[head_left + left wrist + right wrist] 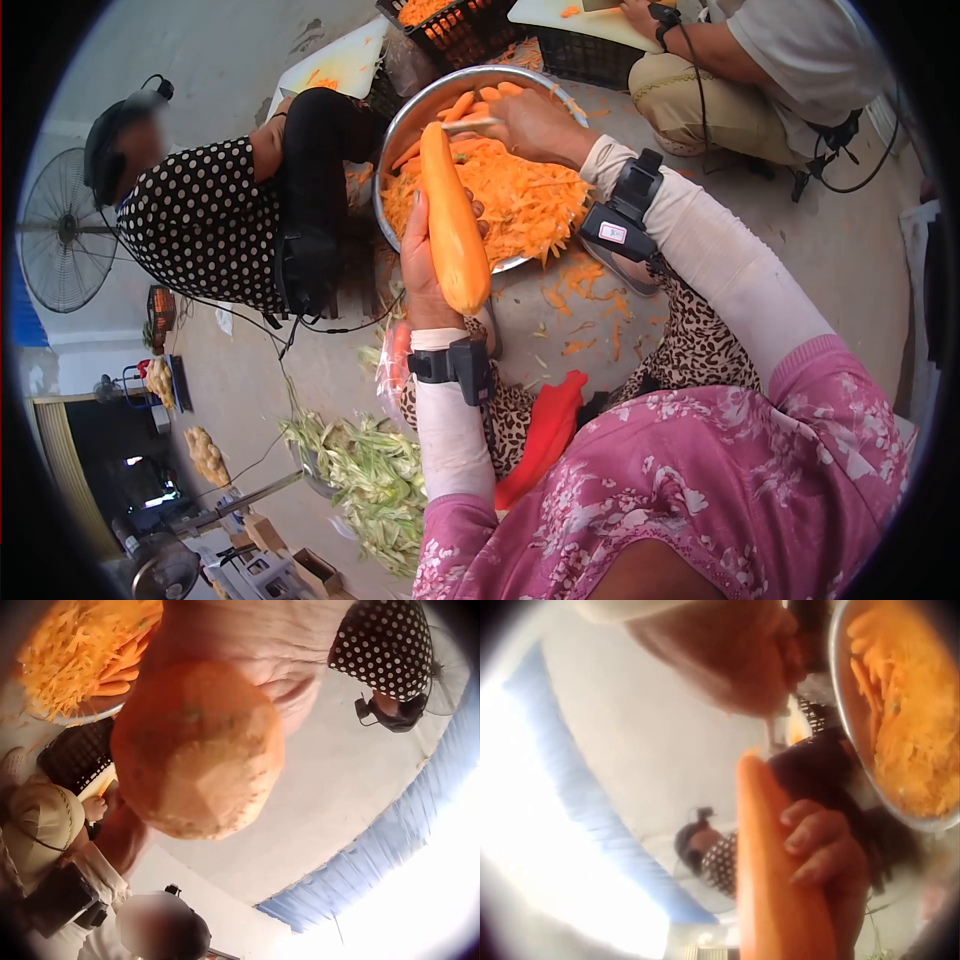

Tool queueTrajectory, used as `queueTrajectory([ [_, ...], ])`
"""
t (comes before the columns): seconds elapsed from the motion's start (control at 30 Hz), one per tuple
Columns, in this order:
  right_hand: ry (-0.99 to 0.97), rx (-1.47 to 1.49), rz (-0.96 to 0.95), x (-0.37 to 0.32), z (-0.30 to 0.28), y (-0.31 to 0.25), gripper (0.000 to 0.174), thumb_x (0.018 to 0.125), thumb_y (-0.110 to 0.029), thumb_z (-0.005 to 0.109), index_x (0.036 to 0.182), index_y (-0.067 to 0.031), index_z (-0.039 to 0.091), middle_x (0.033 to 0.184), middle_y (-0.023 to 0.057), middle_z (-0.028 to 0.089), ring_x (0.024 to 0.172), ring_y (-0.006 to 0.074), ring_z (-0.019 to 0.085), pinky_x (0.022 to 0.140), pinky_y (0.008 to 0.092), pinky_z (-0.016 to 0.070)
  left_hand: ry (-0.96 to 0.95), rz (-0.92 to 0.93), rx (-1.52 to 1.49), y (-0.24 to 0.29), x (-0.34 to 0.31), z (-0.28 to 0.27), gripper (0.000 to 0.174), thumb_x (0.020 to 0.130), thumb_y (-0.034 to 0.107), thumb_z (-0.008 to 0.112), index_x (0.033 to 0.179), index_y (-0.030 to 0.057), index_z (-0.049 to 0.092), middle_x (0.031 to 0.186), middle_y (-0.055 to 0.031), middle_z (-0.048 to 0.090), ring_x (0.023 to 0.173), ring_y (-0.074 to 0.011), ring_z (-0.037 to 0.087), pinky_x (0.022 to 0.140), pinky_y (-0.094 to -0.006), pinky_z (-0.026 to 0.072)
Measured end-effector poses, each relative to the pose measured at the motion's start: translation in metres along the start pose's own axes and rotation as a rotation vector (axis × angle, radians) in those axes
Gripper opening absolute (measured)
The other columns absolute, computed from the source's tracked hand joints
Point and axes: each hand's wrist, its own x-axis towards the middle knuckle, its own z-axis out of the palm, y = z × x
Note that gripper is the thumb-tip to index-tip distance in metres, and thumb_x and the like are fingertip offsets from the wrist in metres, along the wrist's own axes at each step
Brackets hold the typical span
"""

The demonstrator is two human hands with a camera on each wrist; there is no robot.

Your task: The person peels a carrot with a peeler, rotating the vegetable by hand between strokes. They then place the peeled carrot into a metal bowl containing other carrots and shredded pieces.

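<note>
My left hand (420, 262) grips a large peeled carrot (455, 225), its narrow tip pointing away from me over the basin. In the left wrist view the carrot's blunt end (199, 757) fills the middle. My right hand (543, 127) holds a slim peeler (472, 125), which reaches to the carrot's tip. The right wrist view shows the left fingers (821, 844) curled round the carrot, while the peeler is mostly hidden by the right hand. Below both hands stands a metal basin (379, 190) with orange peelings (500, 195) and several whole carrots (460, 106).
One person (200, 220) in a dotted top sits at left, another (790, 70) in white at upper right. Cutting boards (340, 60) and a black crate (470, 40) stand beyond the basin. Peelings (580, 290) litter the floor; corn husks (370, 490) lie lower left.
</note>
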Motion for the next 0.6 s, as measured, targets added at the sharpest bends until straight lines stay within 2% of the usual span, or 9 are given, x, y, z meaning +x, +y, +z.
queueTrajectory([
  [0.13,0.038,-0.069,-0.077,0.002,0.01,0.026,0.028,0.085,-0.029,0.058,0.088,-0.0024,0.065,0.08,0.0177,0.065,0.072,0.0374,0.061,0.067,0.0446,0.048,-0.073,0.003,-0.031,0.004,-0.004,0.006,0.046,0.095,0.036,0.043,0.117,-0.0048,0.047,0.103,-0.0161,0.052,0.088,-0.0246,0.05,0.074,-0.0348,0.0471],
  [0.2,0.122,0.126,-0.007,0.008,0.003,0.026,0.03,0.086,-0.032,0.058,0.085,-0.0022,0.066,0.076,0.0163,0.064,0.068,0.0351,0.061,0.062,0.043,0.0471,-0.092,0.051,-0.065,0.007,-0.001,0.002,0.049,0.096,0.037,0.042,0.119,-0.0062,0.045,0.105,-0.0163,0.052,0.09,-0.0251,0.05,0.076,-0.0348,0.0474],
  [0.23,0.176,0.286,-0.036,0.007,0.002,0.022,0.038,0.086,-0.037,0.058,0.082,-0.0004,0.067,0.071,0.0123,0.064,0.065,0.0252,0.062,0.058,0.0373,0.0463,-0.087,0.057,-0.065,0.008,0.0,0.001,0.049,0.096,0.037,0.042,0.119,-0.0062,0.045,0.105,-0.0163,0.052,0.09,-0.0251,0.05,0.076,-0.0348,0.0474],
  [0.27,0.174,0.289,-0.039,0.006,0.001,0.019,0.038,0.086,-0.037,0.058,0.082,-0.0004,0.067,0.071,0.0123,0.064,0.065,0.0252,0.062,0.058,0.0373,0.0463,-0.028,0.076,-0.11,0.008,0.002,0.001,0.051,0.096,0.038,0.042,0.119,-0.0068,0.044,0.106,-0.0165,0.052,0.09,-0.0253,0.05,0.077,-0.0345,0.0475],
  [0.37,-0.269,0.672,-0.114,-0.018,-0.041,-0.02,0.042,0.087,-0.041,0.058,0.082,0.0008,0.065,0.065,0.0026,0.058,0.063,0.0093,0.054,0.058,0.0272,0.0445,-0.008,0.105,-0.202,0.01,0.003,0.001,0.054,0.095,0.04,0.042,0.121,-0.0068,0.042,0.108,-0.0178,0.051,0.092,-0.0256,0.05,0.079,-0.0339,0.0479],
  [0.4,-0.271,0.672,-0.114,-0.024,-0.043,-0.026,0.042,0.087,-0.041,0.058,0.082,0.0008,0.065,0.065,0.0026,0.058,0.063,0.0093,0.054,0.058,0.0272,0.0445,-0.046,0.117,-0.25,0.011,0.003,0.001,0.056,0.095,0.042,0.043,0.123,-0.0063,0.041,0.109,-0.0188,0.05,0.093,-0.0257,0.05,0.079,-0.0336,0.0482],
  [0.47,-0.562,0.766,-0.258,-0.035,-0.044,-0.035,0.026,0.088,-0.028,0.059,0.088,-0.002,0.062,0.068,-0.0001,0.056,0.064,0.0075,0.05,0.057,0.0245,0.0407,-0.004,0.101,-0.243,0.015,0.002,-0.004,0.057,0.094,0.045,0.043,0.122,-0.0042,0.042,0.106,-0.0185,0.051,0.093,-0.0261,0.05,0.078,-0.035,0.0489],
  [0.53,-0.6,0.765,-0.343,-0.045,-0.043,-0.042,0.025,0.087,-0.026,0.06,0.088,-0.0015,0.062,0.068,-0.0003,0.055,0.063,0.0075,0.048,0.056,0.0248,0.04,0.038,0.084,-0.236,0.017,0.002,-0.006,0.059,0.093,0.049,0.042,0.122,-0.002,0.042,0.104,-0.0181,0.052,0.093,-0.0265,0.051,0.077,-0.0363,0.0496],
  [0.6,-0.634,0.762,-0.427,-0.051,-0.044,-0.047,0.023,0.086,-0.024,0.061,0.088,-0.0009,0.062,0.067,-0.0006,0.054,0.063,0.0076,0.047,0.056,0.0252,0.0393,-0.02,0.013,-0.458,0.018,0.003,-0.006,0.058,0.091,0.049,0.046,0.118,-0.0022,0.043,0.099,-0.0185,0.05,0.092,-0.0268,0.052,0.076,-0.0359,0.0499],
])
